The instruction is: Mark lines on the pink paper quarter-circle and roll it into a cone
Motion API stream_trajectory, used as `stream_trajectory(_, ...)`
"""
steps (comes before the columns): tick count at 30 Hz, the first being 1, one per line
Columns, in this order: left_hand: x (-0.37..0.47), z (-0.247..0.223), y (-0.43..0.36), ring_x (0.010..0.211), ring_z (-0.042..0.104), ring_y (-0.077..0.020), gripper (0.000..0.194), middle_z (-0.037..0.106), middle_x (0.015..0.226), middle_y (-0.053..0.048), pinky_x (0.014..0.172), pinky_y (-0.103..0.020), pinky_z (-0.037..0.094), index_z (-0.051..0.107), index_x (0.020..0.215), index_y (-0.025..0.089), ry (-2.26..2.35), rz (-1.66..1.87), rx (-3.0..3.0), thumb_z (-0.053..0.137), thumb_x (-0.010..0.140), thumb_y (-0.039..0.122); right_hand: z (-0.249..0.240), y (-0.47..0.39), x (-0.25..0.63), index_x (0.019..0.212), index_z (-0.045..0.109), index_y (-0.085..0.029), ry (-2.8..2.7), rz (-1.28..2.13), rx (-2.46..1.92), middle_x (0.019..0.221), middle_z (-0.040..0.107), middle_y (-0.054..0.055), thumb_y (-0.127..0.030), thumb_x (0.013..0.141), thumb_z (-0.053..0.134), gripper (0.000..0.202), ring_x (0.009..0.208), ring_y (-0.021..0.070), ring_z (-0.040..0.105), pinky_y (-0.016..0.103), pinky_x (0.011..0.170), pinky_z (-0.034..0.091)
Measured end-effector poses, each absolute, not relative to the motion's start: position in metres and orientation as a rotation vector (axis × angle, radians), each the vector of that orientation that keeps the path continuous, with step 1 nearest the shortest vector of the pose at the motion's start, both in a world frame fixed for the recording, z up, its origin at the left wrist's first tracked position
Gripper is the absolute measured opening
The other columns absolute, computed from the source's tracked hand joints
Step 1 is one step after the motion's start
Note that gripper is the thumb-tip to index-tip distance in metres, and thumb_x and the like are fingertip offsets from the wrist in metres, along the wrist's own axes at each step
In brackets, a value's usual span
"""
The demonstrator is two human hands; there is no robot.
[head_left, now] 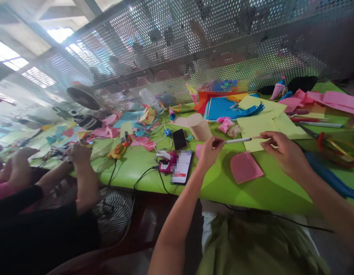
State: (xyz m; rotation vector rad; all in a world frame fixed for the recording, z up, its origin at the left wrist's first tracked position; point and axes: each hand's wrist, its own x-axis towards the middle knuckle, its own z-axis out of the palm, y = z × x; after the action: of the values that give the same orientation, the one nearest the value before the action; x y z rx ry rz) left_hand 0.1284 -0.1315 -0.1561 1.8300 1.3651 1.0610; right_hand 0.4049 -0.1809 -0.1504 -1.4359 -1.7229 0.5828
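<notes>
Holding thin white stick (238, 140) level above green desk (222, 187), left hand (209, 152) fingers pinched on one end, right hand (280, 149) fingers pinched on other. Folded pink paper (245, 167) flat on desk just below, untouched. Looks like stick-handling stage; next probably needs steady grip, lowering onto paper.

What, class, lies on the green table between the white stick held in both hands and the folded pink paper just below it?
Nothing visible does. The left hand and right hand hold the white stick above bare green table, and the folded pink paper lies uncovered beneath.
</notes>
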Motion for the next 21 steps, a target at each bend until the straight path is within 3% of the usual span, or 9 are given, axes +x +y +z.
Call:
stream_trajectory(4,0.118,-0.166,-0.122,0.089,0.069,-0.0189,0.009,0.077,0.095,-0.004,0.085,-0.031,0.052,0.073,0.096,0.02,1.486,1.014,1.905,0.068,0.093,0.013,-0.162,-0.161,0.405,0.109,0.077,-0.027,-2.077,0.545,-1.547,0.116,0.078,0.007,-0.047,0.1,0.058,0.029,0.097,0.0284,0.073,0.04,0.077,0.054)
stream_trajectory(7,0.115,-0.173,-0.124,0.11,0.068,-0.0243,0.016,0.077,0.11,-0.007,0.102,-0.039,0.05,0.075,0.098,0.022,1.538,0.966,1.99,0.07,0.089,0.01,-0.171,-0.154,0.395,0.109,0.078,-0.025,-2.191,0.521,-1.566,0.112,0.076,0.01,-0.042,0.096,0.062,0.027,0.096,0.0292,0.071,0.038,0.073,0.051)
stream_trajectory(10,0.117,-0.174,-0.13,0.129,0.06,-0.0291,0.024,0.073,0.127,-0.01,0.117,-0.047,0.04,0.077,0.107,0.023,1.543,0.942,2.078,0.072,0.088,0.01,-0.178,-0.15,0.388,0.112,0.078,-0.024,-2.211,0.533,-1.547,0.106,0.072,0.01,-0.037,0.091,0.068,0.027,0.09,0.0268,0.069,0.036,0.071,0.048)
stream_trajectory(17,0.146,-0.171,-0.151,0.109,0.066,-0.0313,0.017,0.075,0.103,-0.01,0.109,-0.048,0.043,0.077,0.099,0.021,1.383,0.738,2.207,0.074,0.094,0.036,-0.186,-0.145,0.389,0.089,0.073,-0.023,-2.164,0.611,-1.501,0.097,0.069,0.007,-0.03,0.085,0.07,0.008,0.084,0.0227,0.065,0.034,0.071,0.045)
stream_trajectory(21,0.16,-0.178,-0.155,0.105,0.064,-0.0313,0.009,0.071,0.093,-0.007,0.107,-0.046,0.044,0.07,0.082,0.021,1.381,0.716,2.103,0.08,0.082,0.022,-0.187,-0.146,0.388,0.099,0.073,-0.024,-2.061,0.657,-1.506,0.096,0.073,0.006,-0.03,0.085,0.07,0.015,0.082,0.0227,0.067,0.034,0.068,0.045)
